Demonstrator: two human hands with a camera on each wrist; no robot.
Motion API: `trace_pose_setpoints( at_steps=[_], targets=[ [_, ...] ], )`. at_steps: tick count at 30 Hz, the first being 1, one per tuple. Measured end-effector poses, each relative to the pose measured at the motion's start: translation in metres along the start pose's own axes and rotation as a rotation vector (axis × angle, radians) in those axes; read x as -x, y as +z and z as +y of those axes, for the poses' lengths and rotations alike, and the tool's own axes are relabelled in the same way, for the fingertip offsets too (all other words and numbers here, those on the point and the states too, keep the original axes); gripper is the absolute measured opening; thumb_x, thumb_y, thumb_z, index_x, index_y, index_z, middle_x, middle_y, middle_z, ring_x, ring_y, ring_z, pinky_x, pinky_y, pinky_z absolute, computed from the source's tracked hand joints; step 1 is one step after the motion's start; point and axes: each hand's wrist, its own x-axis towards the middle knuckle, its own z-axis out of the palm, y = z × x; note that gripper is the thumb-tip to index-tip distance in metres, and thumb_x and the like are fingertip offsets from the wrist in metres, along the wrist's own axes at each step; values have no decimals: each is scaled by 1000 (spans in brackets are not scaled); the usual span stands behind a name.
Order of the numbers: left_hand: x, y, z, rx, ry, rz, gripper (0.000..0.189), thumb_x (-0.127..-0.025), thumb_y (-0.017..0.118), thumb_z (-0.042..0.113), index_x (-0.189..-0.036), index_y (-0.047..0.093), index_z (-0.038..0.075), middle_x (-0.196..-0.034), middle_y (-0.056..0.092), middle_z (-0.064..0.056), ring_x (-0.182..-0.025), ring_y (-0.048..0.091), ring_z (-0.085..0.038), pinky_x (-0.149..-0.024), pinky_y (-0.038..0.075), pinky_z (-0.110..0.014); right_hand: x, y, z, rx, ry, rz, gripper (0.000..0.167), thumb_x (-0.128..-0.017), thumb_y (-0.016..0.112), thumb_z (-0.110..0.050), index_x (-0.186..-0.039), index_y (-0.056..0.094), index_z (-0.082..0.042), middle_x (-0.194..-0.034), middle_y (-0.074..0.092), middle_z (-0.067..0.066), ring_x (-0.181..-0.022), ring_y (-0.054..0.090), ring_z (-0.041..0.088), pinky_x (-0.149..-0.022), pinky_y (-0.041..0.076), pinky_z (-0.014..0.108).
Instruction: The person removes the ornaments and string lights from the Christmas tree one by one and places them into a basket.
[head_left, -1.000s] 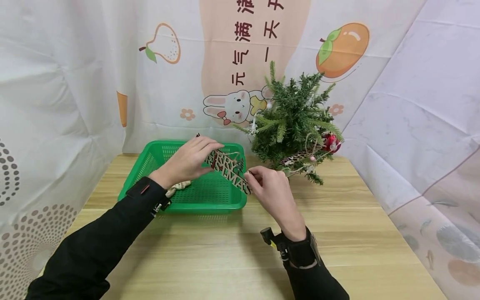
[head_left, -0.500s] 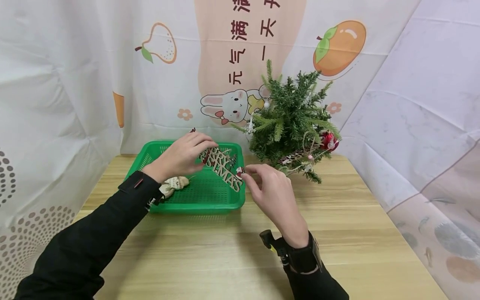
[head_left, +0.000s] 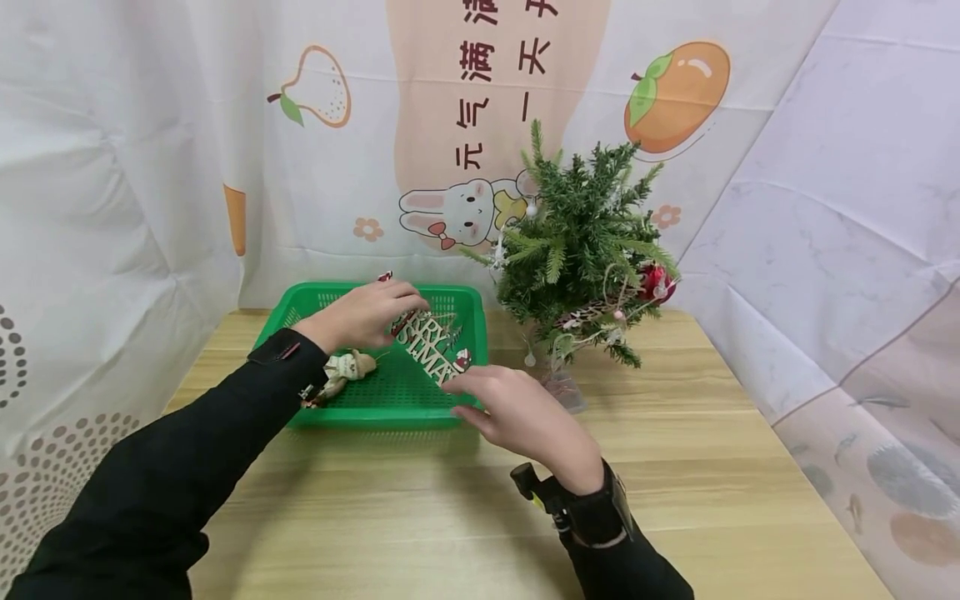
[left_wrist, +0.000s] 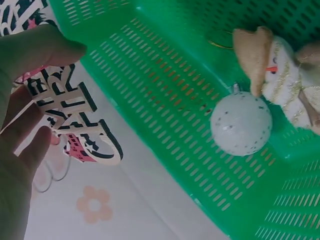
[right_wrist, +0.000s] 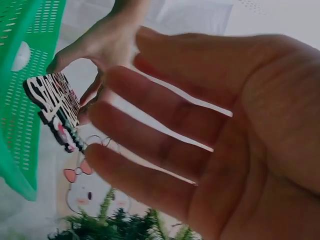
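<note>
Nearest: wood-grain table, its near edge out of view. Right hand next, by the near right corner of the green plastic basket. Fingers extended, loose, gripping nothing, thumb apart; tips right beside the sign's lower end, can't tell if touching.

Basket sits toward the table's far left corner. Inside: snowman ornament on the left, partly behind the cuff, plus a white ball ornament next to it, clear in the left wrist view.

Left hand over the basket, thumb and fingers pinching the MERRY CHRISTMAS cutout sign by its upper end. Sign is tilted, low end toward the right hand, small red-and-white figure on it. Gap to basket floor: can't tell.

Far: small Christmas tree at the table's far edge, toward the far right corner, red ball on its right side. Printed curtain behind.

Step, my read: sign being handled or adjusted in the left grip. Next move calls for a steady left pinch, and right fingers closing on the low end if both are needed.
</note>
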Motion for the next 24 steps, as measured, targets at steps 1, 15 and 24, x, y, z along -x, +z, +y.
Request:
trace_pose_setpoints(
  at_steps=[1,15,24],
  targets=[
    [0,2,0,7,-12,-21,64,-70,84,-9,-129,64,4,-125,62,-12,-118,58,-31,-105,45,-48,-1,2,1,8,8,-33,29,-97,71,-15,-126,70,-13,-116,70,0,-106,66,16,-91,51,24],
    [-7,28,-6,21,-176,-341,66,-74,85,-7,-133,64,12,-132,59,-12,-125,55,-34,-100,49,-47,-15,27,8,84,98,-248,27,-92,76,-10,-119,74,-12,-115,71,3,-106,67,20,-88,54,32],
    [-11,40,-10,59,-206,-440,63,-78,79,-10,-135,62,10,-133,59,-12,-123,56,-34,-97,51,-45,-17,29,12,139,81,-225,18,-90,77,-3,-104,79,-14,-107,72,0,-101,69,18,-83,56,31]
  ],
)
